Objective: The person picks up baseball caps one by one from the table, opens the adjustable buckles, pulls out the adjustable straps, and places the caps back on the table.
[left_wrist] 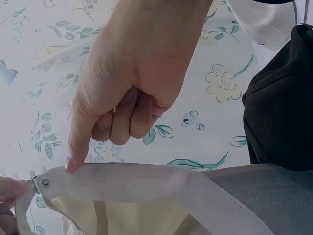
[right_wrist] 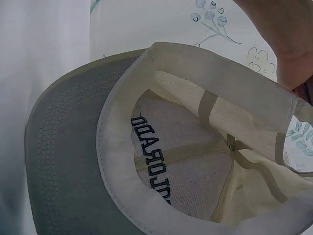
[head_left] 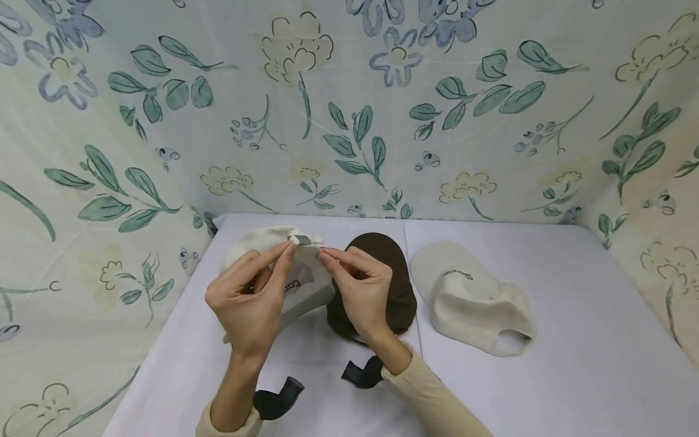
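Note:
A cream baseball cap point(head_left: 308, 297) with a grey underbrim is held up on the left, its hollow side turned toward the right wrist camera. Dark stitched lettering point(right_wrist: 152, 161) shows inside the crown. At the back opening, my left hand point(head_left: 251, 297) pinches the cap's strap beside a small metal buckle point(head_left: 301, 240) between thumb and index finger. Opposite it, my right hand point(head_left: 360, 285) pinches the other strap end with thumb and fingertips. A metal eyelet point(left_wrist: 45, 183) appears near the strap in the left wrist view.
Just behind the right hand lies a dark brown cap point(head_left: 377, 249). Farther right, a beige cap point(head_left: 469, 297) rests on its side on the white-covered table point(head_left: 590, 340). Floral cloth point(head_left: 349, 109) hangs around the back and sides. Black curved pieces point(head_left: 278, 399) sit at both wrists.

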A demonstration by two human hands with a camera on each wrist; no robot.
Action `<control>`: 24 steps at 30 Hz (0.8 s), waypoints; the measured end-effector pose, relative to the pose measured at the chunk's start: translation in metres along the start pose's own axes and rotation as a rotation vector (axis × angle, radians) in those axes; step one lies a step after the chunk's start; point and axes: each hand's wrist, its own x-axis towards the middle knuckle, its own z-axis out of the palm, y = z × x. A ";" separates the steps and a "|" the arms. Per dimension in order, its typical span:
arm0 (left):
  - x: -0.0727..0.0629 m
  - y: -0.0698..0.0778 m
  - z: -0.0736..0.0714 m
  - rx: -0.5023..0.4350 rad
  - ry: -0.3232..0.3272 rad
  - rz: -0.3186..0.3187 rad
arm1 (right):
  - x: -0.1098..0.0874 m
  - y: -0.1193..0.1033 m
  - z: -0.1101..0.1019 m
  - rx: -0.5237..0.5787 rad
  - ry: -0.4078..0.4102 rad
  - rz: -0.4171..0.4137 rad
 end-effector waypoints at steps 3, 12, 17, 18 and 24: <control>0.001 -0.002 -0.002 0.017 -0.018 -0.016 | 0.001 0.001 0.000 -0.013 0.021 -0.016; 0.001 -0.003 -0.008 0.037 -0.120 -0.094 | 0.003 0.001 0.002 -0.029 0.107 -0.015; 0.001 -0.003 -0.010 0.038 -0.150 -0.107 | 0.003 0.001 0.002 -0.019 0.118 -0.011; 0.001 -0.003 -0.010 0.038 -0.154 -0.108 | 0.003 0.001 0.003 -0.017 0.117 -0.010; 0.002 -0.001 -0.012 0.050 -0.171 -0.100 | 0.003 0.000 0.003 -0.012 0.113 -0.015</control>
